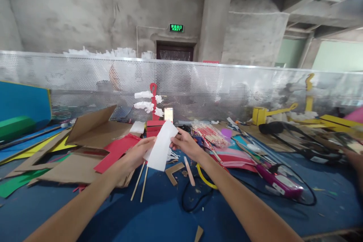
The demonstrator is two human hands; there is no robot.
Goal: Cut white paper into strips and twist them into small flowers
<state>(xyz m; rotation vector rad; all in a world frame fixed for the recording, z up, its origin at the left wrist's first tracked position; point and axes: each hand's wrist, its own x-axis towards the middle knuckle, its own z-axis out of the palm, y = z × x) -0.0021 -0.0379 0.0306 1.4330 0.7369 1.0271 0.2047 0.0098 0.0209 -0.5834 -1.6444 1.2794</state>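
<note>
**Two hands, one white sheet**

The sheet (161,146) is held up above the blue counter (159,219), tilted, with its top corner toward the red stand (153,115). The left hand (138,154) has its fingers closed on the lower left edge. The right hand (185,144) pinches the upper right edge.

Such a thin sheet probably creases easily, so a light grip near the edges seems best, with both hands pulling evenly to keep it flat. It should stay clear of the sticks (141,184) below and the glue gun (279,183) to the right. The red card (116,152) lies just left of the hands.
</note>
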